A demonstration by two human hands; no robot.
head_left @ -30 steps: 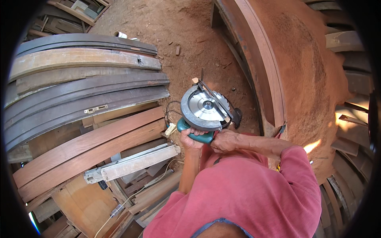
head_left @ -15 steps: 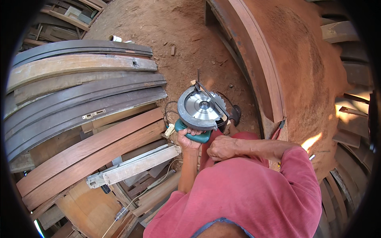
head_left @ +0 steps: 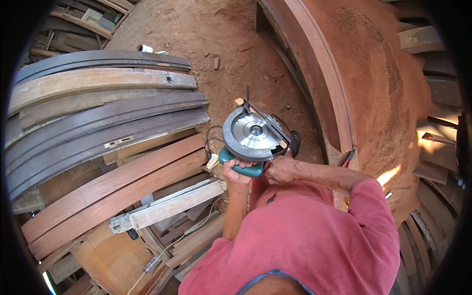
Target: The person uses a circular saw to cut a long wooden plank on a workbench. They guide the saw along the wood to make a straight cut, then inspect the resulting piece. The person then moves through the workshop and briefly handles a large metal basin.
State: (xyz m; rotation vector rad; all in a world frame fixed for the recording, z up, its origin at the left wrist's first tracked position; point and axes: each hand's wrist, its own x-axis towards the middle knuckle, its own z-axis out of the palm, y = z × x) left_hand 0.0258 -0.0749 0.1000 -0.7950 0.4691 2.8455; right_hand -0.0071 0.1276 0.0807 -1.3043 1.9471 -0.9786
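A circular saw (head_left: pixel 235 137) with a green body and grey guard is held up in front of my body, its round toothed blade (head_left: pixel 254 131) facing up. My left hand (head_left: pixel 236 172) is wrapped round the saw's green handle (head_left: pixel 251 170). Close against the saw's lower right side is my right hand (head_left: pixel 279 170), its fingers curled in; what they hold, if anything, is hidden. The saw's dark base plate (head_left: pixel 268 118) stands tilted along the blade's right side.
Long boards (head_left: pixel 118 182) lie stacked at the left. A reddish-brown beam (head_left: pixel 322 73) stands at the right on a dark support, beside a heap of sawdust (head_left: pixel 378 98). A pale cable (head_left: pixel 164 250) crosses the boards at the lower left. More timber (head_left: pixel 437 152) is piled at the far right.
My right hand has moved up and slightly right, from near my lap to the saw's lower side. The left hand still grips the saw, which has barely shifted.
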